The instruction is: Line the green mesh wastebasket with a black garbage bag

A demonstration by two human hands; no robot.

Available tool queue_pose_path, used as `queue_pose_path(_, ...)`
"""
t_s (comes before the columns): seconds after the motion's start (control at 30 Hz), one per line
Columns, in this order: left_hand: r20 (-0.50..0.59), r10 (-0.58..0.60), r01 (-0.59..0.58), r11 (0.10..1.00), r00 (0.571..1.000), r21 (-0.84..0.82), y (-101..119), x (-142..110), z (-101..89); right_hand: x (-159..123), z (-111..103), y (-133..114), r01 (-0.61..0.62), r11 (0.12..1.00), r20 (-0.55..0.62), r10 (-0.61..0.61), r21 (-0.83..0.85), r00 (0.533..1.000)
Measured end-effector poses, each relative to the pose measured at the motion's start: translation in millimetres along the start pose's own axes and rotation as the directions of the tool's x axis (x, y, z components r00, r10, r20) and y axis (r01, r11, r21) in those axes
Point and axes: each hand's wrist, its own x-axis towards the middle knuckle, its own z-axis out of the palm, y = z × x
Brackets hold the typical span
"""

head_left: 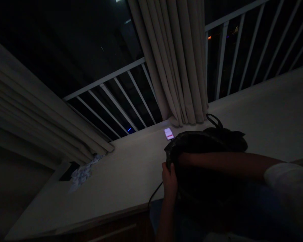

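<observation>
The pale ledge takes up most of what I can see in this dim room, running along under the dark windows. Two curtains hang down to it, one gathered between the panes and another slanting across on the left, and past the glass stands a white railing. Near the middle of the ledge is the black bag, its mouth gaping toward the person, a looped strap rising behind it; its lower part is lost in the gloom. The bag lies between the two hands, one at its edge and one within. The left hand comes up from below and grips the near-left rim, fingers curled over it. The right hand reaches across from the right, under a pale sleeve, and goes inside the mouth; I can't tell whether it is closed on anything in there. Well off to the left, by the curtain's foot, a crumpled patterned cloth lies beside a flat dark object. A lit phone lies just beyond the bag's left rim, and a thin cord curves over the ledge's front edge near the left hand.
</observation>
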Motion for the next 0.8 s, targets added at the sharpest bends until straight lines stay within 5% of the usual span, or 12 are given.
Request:
queue_pose_path(0.2,-0.003,-0.009,0.009,1.000,1.000,0.002,1,2,0.3,-16,4,-29,-0.022,0.984,0.014,0.025,-0.175,1.000)
queue_pose_path(0.47,-0.018,0.012,-0.013,1.000,1.000,-0.026,0,3,-0.1,18,7,-59,-0.032,0.964,-0.002,0.033,-0.264,0.999)
queue_pose_path(0.8,-0.018,0.022,-0.022,0.999,1.000,-0.027,0,3,-1.0,-28,3,-36,-0.008,0.994,-0.016,0.006,-0.112,1.000)
